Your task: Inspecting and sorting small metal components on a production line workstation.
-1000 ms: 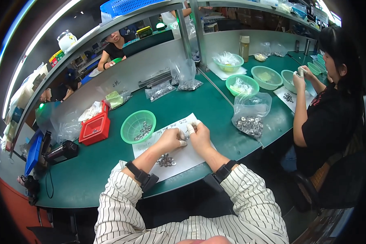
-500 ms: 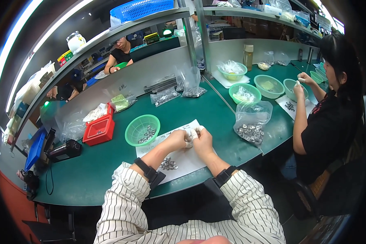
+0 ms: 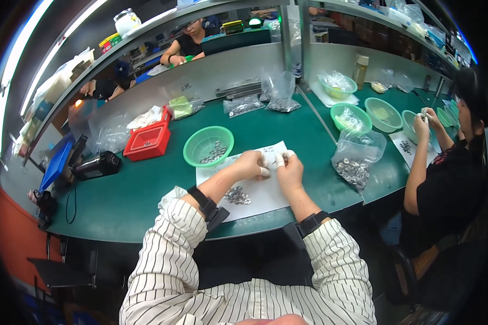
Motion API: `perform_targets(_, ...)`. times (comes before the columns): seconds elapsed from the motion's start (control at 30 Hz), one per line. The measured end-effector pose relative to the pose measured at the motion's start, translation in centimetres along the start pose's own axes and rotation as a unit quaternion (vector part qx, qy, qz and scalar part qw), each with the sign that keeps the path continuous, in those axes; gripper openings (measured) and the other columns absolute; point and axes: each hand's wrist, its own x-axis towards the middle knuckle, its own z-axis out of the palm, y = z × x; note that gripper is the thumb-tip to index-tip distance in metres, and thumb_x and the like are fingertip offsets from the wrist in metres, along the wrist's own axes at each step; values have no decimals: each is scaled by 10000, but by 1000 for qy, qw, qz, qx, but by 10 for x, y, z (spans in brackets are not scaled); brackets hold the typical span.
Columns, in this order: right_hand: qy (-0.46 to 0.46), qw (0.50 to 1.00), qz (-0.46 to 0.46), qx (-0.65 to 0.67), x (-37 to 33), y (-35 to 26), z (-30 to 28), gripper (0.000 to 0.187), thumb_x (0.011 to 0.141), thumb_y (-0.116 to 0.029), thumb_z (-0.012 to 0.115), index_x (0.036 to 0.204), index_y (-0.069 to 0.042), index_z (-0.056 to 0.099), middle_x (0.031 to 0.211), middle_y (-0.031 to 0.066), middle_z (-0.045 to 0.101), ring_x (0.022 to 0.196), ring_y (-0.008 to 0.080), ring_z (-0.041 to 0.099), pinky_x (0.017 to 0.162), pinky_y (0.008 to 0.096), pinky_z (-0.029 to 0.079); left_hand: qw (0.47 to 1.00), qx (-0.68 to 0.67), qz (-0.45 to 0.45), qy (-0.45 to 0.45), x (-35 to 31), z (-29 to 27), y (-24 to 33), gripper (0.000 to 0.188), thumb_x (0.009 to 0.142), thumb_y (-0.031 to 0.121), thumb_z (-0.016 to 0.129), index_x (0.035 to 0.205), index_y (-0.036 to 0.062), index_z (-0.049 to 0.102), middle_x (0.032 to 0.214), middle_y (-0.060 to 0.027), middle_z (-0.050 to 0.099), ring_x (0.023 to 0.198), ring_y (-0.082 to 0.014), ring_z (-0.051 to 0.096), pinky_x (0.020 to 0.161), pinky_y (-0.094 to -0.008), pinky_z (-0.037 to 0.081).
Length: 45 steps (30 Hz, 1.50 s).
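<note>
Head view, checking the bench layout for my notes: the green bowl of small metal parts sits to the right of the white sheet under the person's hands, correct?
Not quite. In the head view the green bowl sits at the far left corner of the white sheet, beside the red tray; it does hold small metal parts.

Tiny, seemingly pale part (image 3: 273,161), pinched over white paper sheet (image 3: 265,192), small heap of metal rings (image 3: 237,195) lower left

My hands meet over a paper sheet (image 3: 265,187) at the bench's (image 3: 119,200) near edge, left hand (image 3: 252,165) touching right hand (image 3: 288,168). A pile of small metal parts (image 3: 237,195) lies on the sheet's near left. Behind it sits a bowl (image 3: 208,145); left of that, a tray (image 3: 147,142). A bag of parts (image 3: 357,160) stands right.
</note>
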Motion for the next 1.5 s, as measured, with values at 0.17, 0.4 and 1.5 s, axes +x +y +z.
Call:
perform_targets(0.17, -7, 1000, -4, -20, 0, 9, -2, 126, 872, -120, 616, 839, -2, 588, 691, 23, 599, 607, 88, 540, 564, 253, 450, 996, -29, -27, 74, -10, -65, 5, 206, 714, 42, 753, 823, -4, 584, 715, -60, 622, 590, -129, 611, 517, -236, 480)
perform_targets(0.4, -13, 1000, 6, -21, 0, 1, -2, 143, 850, -134, 626, 826, 3, 596, 700, 95, 621, 613, 194, 591, 586, 313, 475, 961, 207, -75, 165, -36, -120, -47, 238, 675, 108, 760, 872, 23, 657, 788, -108, 663, 745, -202, 647, 672, -315, 501)
perform_targets(1.5, -86, 995, 19, -42, -10, -1, 1, 131, 854, -124, 639, 863, 4, 617, 714, 69, 629, 632, 133, 580, 586, 287, 473, 990, 13, 122, -67, -42, -24, -41, 219, 772, 159, 741, 962, 62, 690, 856, -36, 582, 769, -122, 572, 687, -255, 468)
